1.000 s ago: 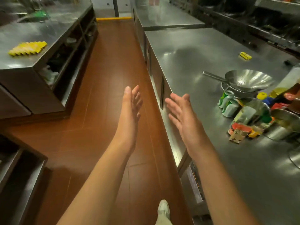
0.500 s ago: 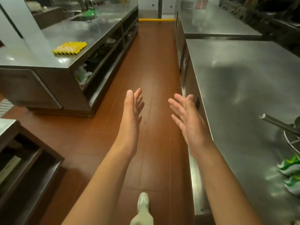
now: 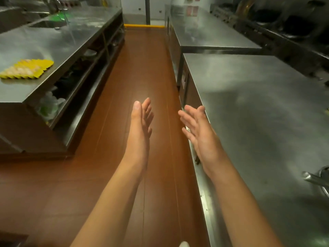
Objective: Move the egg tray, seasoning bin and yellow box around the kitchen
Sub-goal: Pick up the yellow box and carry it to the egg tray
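both hands are held out empty over the brown floor (image 3: 146,72) of the aisle, as they were half a second ago: the left hand (image 3: 140,125) edge-on with thumb uppermost and fingers straight, the right hand (image 3: 199,132) with fingers spread and relaxed, its back toward the camera, above the near edge of the right counter (image 3: 258,107). what has changed is the view around them: the bottles and strainer bowl that stood on the right counter a second ago have slid out of frame, leaving only a metal handle (image 3: 315,179) and a curved rim cut off at the right edge, and the left counter (image 3: 53,43) has drawn closer and larger. the yellow egg tray (image 3: 26,69) lies on that left counter near its front edge, well apart from both hands, ahead and to the left of the left fingers (image 3: 148,113). it is blurred, and the pale shapes in it are probably eggs. items on the shelves under the left counter are dim; a bunched plastic bag (image 3: 48,106) shows there. a sink (image 3: 48,24) with something green beside it sits at the far end, smeared by motion. the seasoning bin and yellow box cannot be made out. a pale shoe tip (image 3: 184,244) is cut by the bottom edge.
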### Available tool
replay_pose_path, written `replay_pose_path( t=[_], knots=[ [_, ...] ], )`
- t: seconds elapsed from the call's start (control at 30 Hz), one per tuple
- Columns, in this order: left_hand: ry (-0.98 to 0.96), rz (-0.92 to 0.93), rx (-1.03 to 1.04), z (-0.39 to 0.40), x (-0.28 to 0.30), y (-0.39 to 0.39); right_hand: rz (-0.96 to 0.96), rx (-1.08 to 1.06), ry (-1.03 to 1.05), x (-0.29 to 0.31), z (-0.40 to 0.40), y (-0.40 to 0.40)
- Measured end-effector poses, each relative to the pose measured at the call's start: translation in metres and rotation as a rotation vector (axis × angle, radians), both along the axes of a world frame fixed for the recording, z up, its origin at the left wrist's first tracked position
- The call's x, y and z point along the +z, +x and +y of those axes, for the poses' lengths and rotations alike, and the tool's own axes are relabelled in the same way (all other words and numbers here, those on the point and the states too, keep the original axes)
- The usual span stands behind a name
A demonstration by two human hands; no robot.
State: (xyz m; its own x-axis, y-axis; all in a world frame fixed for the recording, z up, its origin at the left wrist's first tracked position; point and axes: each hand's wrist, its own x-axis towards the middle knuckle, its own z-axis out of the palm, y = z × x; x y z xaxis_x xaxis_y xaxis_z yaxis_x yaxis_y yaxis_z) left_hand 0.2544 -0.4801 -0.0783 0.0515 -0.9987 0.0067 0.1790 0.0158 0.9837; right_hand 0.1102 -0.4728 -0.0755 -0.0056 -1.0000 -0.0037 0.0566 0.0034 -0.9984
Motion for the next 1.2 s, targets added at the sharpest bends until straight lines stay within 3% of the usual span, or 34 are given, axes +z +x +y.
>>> replay_pose_path(
  t=[0.43, 0.77, 1.2],
  knots=[
    [0.016, -0.05, 0.008, -0.268, -0.005, -0.055, -0.018, 0.038, 0.001, -0.011, -0.27, -0.049],
    [-0.015, -0.086, 0.196, -0.431, 0.01, 0.005, 0.007, 0.21, -0.037, 0.006, -0.46, -0.006],
    [-0.018, -0.01, 0.051, -0.682, 0.016, 0.04, 0.088, 0.094, -0.025, 0.012, -0.681, 0.038]
  ],
)
